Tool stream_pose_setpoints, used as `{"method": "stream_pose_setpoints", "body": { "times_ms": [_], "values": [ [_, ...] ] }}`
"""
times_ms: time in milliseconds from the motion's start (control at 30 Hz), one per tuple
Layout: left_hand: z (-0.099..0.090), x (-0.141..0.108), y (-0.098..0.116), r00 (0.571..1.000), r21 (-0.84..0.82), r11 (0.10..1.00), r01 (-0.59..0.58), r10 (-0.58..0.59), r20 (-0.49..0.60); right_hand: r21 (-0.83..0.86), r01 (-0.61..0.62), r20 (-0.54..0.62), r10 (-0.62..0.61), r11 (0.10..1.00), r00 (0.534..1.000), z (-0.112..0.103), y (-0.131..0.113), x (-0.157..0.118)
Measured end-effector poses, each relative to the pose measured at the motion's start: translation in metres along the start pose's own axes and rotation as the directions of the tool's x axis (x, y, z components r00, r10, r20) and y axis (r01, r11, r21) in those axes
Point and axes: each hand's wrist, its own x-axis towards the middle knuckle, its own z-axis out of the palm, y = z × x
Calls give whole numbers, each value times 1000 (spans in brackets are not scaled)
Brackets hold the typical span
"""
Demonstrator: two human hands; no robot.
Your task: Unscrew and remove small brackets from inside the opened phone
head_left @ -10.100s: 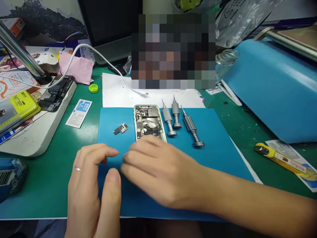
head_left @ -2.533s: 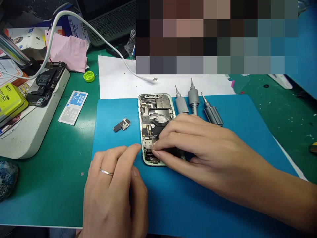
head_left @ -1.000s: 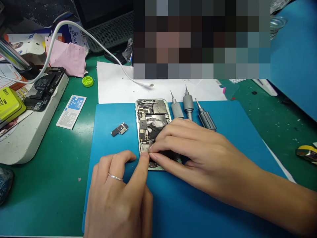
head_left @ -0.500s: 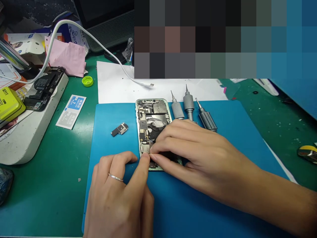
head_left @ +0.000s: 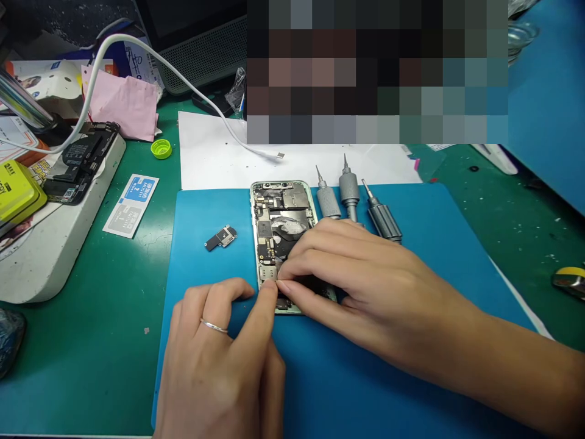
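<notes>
An opened smartphone with its inner boards and parts bare lies on the blue mat. My left hand, with a ring on one finger, rests at its lower left. The index fingertip presses on the phone's lower part; the other fingers are bent and apart. Reaching over the phone from the right, my right hand has thumb and index finger pinched together beside that fingertip. Whatever is in the pinch is hidden. The right hand covers much of the phone's lower right. A small dark-and-silver phone part lies left of the phone.
Several screwdrivers, one of them dark, lie behind my right hand. A white cable arches over a white paper sheet. Left are a wipe packet, a green cap and another opened phone. A tape measure sits right.
Both hands keep nearly the same place on the phone. The right thumb and index finger have shifted very slightly; the phone and loose part stay put.
</notes>
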Motion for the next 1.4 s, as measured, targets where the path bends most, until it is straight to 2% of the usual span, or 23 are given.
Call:
{"method": "stream_pose_setpoints", "body": {
  "times_ms": [500, 733, 1067, 1400],
  "values": [
    [-2, 2, 3, 998, -12, 999, 29, -30, -48, 47, -64, -3, 64, 997, 998, -5, 0, 3],
    [-5, 3, 6, 996, -131, 990, 46, -56, -71, 104, -99, 2, 100, 990, 995, -7, -1, 4],
    [-5, 1, 2, 1000, -184, 983, -11, 7, -24, 196, -40, 7, 39, 980, 999, -5, -2, 4],
    [-5, 4, 5, 998, -242, 970, 17, -29, -47, 212, -11, 27, 5, 977, 1000, -5, -2, 4]
  ]
}}
